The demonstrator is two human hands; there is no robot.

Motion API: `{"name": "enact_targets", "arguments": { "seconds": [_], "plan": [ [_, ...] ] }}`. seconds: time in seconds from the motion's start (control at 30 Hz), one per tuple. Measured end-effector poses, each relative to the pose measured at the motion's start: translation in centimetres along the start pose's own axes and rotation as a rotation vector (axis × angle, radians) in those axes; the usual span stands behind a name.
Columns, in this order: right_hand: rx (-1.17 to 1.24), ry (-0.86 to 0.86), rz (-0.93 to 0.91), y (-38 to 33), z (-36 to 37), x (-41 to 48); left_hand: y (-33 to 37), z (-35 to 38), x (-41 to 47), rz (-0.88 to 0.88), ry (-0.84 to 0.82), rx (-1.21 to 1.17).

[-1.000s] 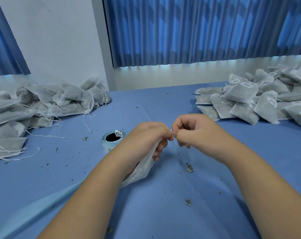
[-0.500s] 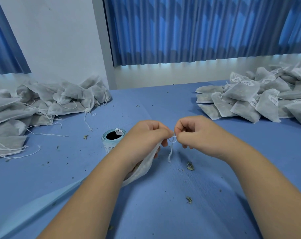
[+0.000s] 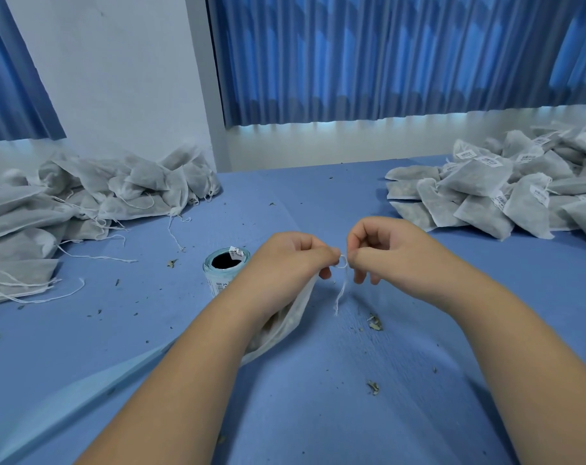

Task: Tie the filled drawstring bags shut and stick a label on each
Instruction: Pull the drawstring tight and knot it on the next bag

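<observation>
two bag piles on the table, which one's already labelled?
The right pile: its bags carry white barcode labels. The left pile shows loose strings and no labels.

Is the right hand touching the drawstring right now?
Touching. The head view shows the right hand pinching the white drawstring at a small loop, opposite the left hand, which holds the bag; the loose end hangs below.

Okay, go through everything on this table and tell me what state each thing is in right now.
Held bag: gripped in left hand.
Drawstring: small open loop, one end hanging.
Right hand: pinches the drawstring.
Label roll: standing on end.
Left pile: strings loose, no labels showing.
Right pile: labels on.
</observation>
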State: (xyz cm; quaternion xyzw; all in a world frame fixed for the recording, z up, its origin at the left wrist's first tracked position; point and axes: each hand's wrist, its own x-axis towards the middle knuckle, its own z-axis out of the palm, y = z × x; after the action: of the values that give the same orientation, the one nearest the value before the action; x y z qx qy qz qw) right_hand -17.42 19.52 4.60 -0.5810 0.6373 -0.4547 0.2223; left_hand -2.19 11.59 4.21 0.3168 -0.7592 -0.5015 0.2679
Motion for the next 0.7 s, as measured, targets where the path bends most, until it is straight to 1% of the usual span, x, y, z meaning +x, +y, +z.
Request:
{"name": "enact_targets", "arguments": {
  "seconds": [0.17,0.3,0.4,0.53,0.7],
  "plan": [
    [0.09,-0.002,-0.044,-0.13,0.13,-0.06,-0.19,0.0,0.24,0.009,0.025,-0.013],
    [0.088,0.04,-0.051,0.06,0.29,0.1,-0.25,0.09,0.12,0.012,0.038,0.005],
    [0.052,0.067,-0.048,0.18,0.36,0.17,-0.27,0.12,0.12,0.017,0.052,0.001],
    [-0.059,0.093,-0.04,0.17,0.41,0.09,-0.28,0.3,0.26,0.041,0.088,-0.009],
    [-0.102,0.096,0.0,0.12,0.38,0.03,-0.49,0.75,0.35,0.105,0.198,0.106]
  ]
}}
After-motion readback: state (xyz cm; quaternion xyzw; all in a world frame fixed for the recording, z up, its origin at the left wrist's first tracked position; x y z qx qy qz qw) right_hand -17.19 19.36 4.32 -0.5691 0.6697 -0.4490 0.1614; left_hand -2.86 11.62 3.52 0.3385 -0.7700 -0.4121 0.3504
